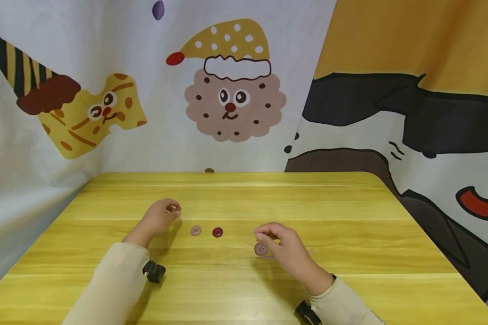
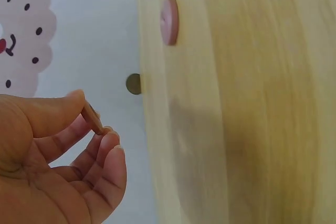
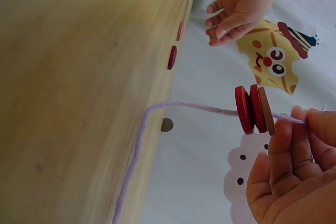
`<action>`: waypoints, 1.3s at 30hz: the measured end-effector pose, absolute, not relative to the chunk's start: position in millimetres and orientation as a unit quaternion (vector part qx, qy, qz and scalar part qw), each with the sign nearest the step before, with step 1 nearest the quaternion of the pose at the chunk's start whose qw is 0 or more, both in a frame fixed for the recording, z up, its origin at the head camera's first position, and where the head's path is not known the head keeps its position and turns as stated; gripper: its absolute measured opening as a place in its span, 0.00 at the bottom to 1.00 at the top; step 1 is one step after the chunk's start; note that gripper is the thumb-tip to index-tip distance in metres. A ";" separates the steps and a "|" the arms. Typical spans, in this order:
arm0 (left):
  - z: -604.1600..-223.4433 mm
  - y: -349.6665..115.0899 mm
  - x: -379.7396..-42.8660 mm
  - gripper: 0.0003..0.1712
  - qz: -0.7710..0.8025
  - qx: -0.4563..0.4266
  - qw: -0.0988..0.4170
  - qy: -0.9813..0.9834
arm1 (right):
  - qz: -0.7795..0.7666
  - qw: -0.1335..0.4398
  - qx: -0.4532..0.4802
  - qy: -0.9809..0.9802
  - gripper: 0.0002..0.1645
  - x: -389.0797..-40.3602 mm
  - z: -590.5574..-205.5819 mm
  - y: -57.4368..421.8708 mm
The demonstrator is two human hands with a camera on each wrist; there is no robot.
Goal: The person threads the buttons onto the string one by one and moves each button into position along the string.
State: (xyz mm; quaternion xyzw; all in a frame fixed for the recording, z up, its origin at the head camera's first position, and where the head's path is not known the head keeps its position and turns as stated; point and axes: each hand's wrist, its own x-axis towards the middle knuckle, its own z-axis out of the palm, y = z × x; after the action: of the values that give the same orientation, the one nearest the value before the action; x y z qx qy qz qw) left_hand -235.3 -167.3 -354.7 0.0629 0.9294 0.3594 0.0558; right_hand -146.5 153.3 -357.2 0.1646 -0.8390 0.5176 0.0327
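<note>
My left hand point(image 1: 159, 218) is raised above the left part of the table, and its thumb and fingertips pinch a brownish-pink button point(image 2: 93, 118) by its edge. On the right, my right hand point(image 1: 285, 248) pinches a light purple string point(image 3: 137, 142) close to one end. Three buttons, two red ones point(image 3: 244, 109) and a brownish one point(image 3: 267, 112), are threaded on the string just beside the right fingertips. The string's long part trails down toward the table. Between the hands lie a pink button point(image 1: 195, 230) and a dark red button point(image 1: 217, 232).
The yellow wood-grain table point(image 1: 227, 289) has rounded far corners. Behind it hangs a white cloth point(image 1: 146, 144) printed with cartoon figures. A small black camera point(image 1: 154, 271) is strapped at the left wrist, and another point(image 1: 307, 312) at the right wrist.
</note>
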 end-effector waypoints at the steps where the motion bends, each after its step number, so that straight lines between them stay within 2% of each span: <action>1: -354.1 -166.6 -234.5 0.17 0.362 0.066 0.055 0.928 | 0.518 0.032 0.165 -0.839 0.07 -146.5 -357.2 153.2; 14: -345.3 -146.6 -224.2 0.16 0.400 0.086 0.020 0.912 | 0.520 0.034 0.165 -0.837 0.07 -147.0 -357.8 153.8; 27: -338.6 -119.1 -211.8 0.16 0.457 0.112 -0.035 0.882 | 0.520 0.034 0.169 -0.837 0.07 -147.4 -358.4 154.0; 30: -337.1 -113.1 -209.7 0.17 0.466 0.110 -0.033 0.877 | 0.521 0.034 0.171 -0.835 0.08 -147.5 -358.2 154.0; 36: -334.2 -100.3 -204.5 0.17 0.522 0.090 0.007 0.848 | 0.522 0.033 0.167 -0.835 0.08 -147.4 -358.4 153.9; 39: -334.5 -94.8 -202.1 0.16 0.524 0.101 -0.001 0.846 | 0.521 0.033 0.164 -0.837 0.08 -147.7 -358.9 153.9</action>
State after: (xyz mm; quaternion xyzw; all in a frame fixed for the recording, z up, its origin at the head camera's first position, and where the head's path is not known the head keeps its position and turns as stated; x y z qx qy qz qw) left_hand -202.1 -94.8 -334.5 0.1013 0.8459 0.5237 -0.0012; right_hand -147.7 153.9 -358.9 0.1640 -0.8372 0.5207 0.0327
